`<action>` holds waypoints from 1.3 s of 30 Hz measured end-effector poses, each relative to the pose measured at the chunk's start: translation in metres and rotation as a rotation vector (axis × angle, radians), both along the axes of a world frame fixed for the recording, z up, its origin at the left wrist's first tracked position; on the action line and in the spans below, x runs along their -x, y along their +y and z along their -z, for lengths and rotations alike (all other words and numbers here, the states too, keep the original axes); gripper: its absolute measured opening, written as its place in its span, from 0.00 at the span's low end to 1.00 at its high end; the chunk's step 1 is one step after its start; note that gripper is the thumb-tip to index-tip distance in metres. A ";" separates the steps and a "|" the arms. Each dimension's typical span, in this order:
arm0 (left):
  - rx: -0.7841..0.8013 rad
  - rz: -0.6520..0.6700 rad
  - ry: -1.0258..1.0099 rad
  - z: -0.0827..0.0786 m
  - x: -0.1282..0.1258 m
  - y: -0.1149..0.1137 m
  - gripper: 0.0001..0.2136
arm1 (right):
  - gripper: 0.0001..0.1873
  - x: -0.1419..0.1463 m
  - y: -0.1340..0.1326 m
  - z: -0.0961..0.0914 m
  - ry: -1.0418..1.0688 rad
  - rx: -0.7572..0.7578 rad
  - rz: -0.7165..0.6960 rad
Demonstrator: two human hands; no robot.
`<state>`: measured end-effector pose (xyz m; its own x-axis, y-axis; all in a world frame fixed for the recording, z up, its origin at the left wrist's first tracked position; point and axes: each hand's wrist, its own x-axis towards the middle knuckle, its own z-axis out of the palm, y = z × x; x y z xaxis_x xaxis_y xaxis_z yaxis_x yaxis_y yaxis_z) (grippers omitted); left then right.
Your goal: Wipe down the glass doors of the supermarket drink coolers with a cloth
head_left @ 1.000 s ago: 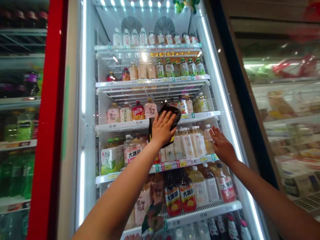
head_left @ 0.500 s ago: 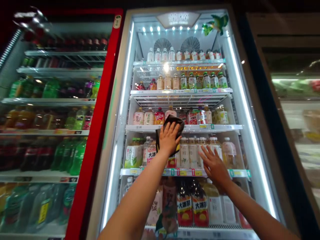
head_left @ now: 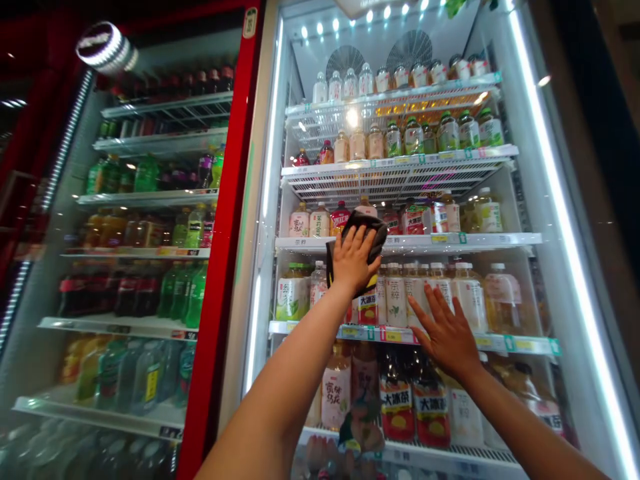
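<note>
My left hand (head_left: 353, 260) presses a dark cloth (head_left: 371, 233) flat against the glass door (head_left: 545, 220) of a lit drinks fridge, level with the third shelf. Its fingers are spread over the cloth. My right hand (head_left: 447, 332) lies open and flat on the same glass, lower and to the right, in front of a row of pale bottles (head_left: 440, 293). Both arms reach up from the bottom of the view.
Inside the fridge, several shelves carry bottled teas and juices; red-labelled bottles (head_left: 415, 407) stand on a lower shelf. A red-framed cooler (head_left: 220, 267) with green and dark soda bottles stands to the left. A dark frame (head_left: 600, 167) borders the right side.
The view has swung left, bringing the red cooler into sight. My right hand slid left and down across the glass. My left hand stays on the cloth at the same shelf level.
</note>
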<state>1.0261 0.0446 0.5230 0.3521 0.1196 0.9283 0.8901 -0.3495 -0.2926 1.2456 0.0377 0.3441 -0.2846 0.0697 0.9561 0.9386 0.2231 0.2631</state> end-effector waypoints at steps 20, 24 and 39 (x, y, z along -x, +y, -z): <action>0.027 -0.202 -0.310 0.012 0.115 0.003 0.28 | 0.34 0.002 -0.005 0.010 0.060 0.001 -0.055; 0.047 -0.214 -0.186 0.050 0.133 0.002 0.28 | 0.30 0.001 -0.005 0.011 0.033 0.001 0.004; 0.039 -0.285 -0.520 0.063 0.220 0.006 0.28 | 0.36 0.006 -0.014 0.012 0.078 0.031 -0.099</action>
